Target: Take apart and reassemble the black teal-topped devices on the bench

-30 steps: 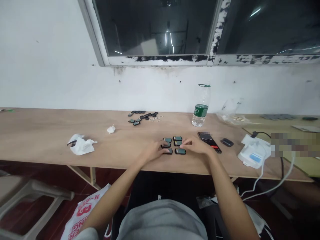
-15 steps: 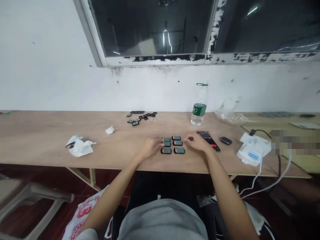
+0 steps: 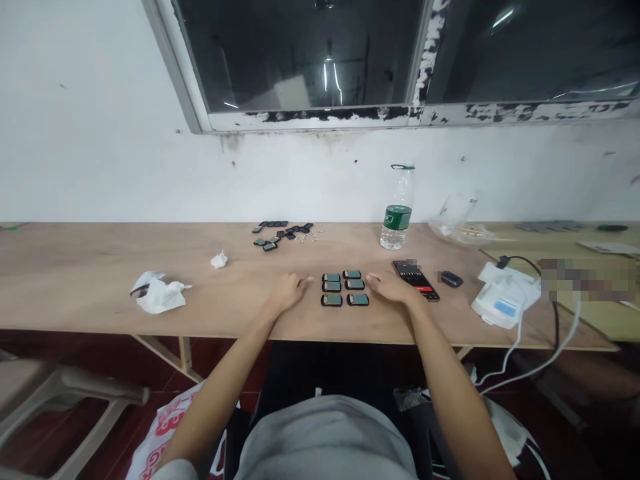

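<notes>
Several small black modules with grey-green screens (image 3: pixel 344 288) lie in two neat columns on the wooden table (image 3: pixel 90 273). My left hand (image 3: pixel 287 291) rests flat on the wood just left of them, fingers stretched out, holding nothing. My right hand (image 3: pixel 390 288) lies just right of them, fingers extended and empty, beside a black phone (image 3: pixel 416 281) with a lit screen.
Further back lies a loose pile of dark modules and small metal parts (image 3: pixel 283 235). A water bottle (image 3: pixel 397 210) stands at the back right. Crumpled white paper (image 3: pixel 157 292), a smaller wad (image 3: pixel 219 260), a black fob (image 3: pixel 451 279) and a white cabled device (image 3: pixel 505 295) also sit on the table.
Both hands have drawn apart from the rows of modules, which they were touching a second ago, and now lie open at either side. The modules stay lined up.
</notes>
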A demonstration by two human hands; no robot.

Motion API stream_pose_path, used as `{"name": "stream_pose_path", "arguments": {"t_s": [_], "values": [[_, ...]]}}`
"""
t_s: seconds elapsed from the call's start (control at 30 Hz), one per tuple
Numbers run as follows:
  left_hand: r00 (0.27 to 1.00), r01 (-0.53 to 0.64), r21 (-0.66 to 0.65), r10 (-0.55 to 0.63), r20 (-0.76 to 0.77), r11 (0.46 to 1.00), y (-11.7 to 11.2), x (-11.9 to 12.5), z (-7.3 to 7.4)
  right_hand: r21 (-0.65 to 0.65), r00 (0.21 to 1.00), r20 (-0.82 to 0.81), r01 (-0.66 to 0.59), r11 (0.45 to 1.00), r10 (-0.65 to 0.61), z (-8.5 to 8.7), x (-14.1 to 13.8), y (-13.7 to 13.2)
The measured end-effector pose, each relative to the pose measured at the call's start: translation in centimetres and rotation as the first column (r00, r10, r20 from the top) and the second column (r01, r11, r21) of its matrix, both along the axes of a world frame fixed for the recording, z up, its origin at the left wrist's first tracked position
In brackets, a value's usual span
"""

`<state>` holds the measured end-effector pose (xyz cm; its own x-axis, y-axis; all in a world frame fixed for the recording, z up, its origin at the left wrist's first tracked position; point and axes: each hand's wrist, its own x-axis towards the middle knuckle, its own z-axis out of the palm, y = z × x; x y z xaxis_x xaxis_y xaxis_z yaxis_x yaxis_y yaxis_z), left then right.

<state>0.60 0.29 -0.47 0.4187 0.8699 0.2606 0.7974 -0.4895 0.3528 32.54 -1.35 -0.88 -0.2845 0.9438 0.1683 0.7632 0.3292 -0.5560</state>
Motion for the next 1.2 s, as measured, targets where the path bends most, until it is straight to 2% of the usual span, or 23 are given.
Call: {"name": "stream_pose_path", "arguments": {"t_s": [0.17, 0.4, 0.6, 0.77, 0.9, 1.1, 1.2], "values": [[1.0, 0.009, -0.062, -0.008, 0.02, 0.998, 0.1, 0.1, -0.5, 0.043, 0.997, -0.073, 0.032, 0.999, -0.028, 0.0, -0.3, 0.0], [0.999, 0.046, -0.051, -0.045, 0.022, 0.998, 0.4, 0.0, -1.0, 0.024, 0.993, -0.034, 0.113, 0.993, -0.112, 0.0, -1.4, -0.3], [0.998, 0.057, -0.046, -0.056, 0.035, 0.997, 0.4, -0.1, -1.1, 0.024, 0.995, -0.092, 0.039, 0.999, -0.037, -0.3, -1.4, -0.2], [0.998, 0.051, -0.036, -0.051, 0.024, 0.998, 0.4, 0.0, -1.1, 0.013, 0.97, -0.243, 0.02, 1.0, -0.016, -0.9, -1.1, 0.3], [0.999, 0.017, 0.006, -0.018, 0.047, 1.0, 0.1, 0.2, -0.5, -0.011, 0.935, -0.351, -0.048, 0.999, 0.041, -1.1, -1.3, 0.5], [0.989, 0.019, 0.079, -0.03, 0.146, 0.997, -0.7, 0.7, 0.6, 0.08, 0.944, -0.33, -0.007, 0.997, 0.033, 0.3, -1.7, -0.1], [0.964, 0.097, 0.085, -0.114, 0.238, 0.992, -1.6, 1.3, 1.1, 0.093, 0.916, -0.396, -0.033, 0.995, 0.067, 1.5, -2.7, -1.1]]}}
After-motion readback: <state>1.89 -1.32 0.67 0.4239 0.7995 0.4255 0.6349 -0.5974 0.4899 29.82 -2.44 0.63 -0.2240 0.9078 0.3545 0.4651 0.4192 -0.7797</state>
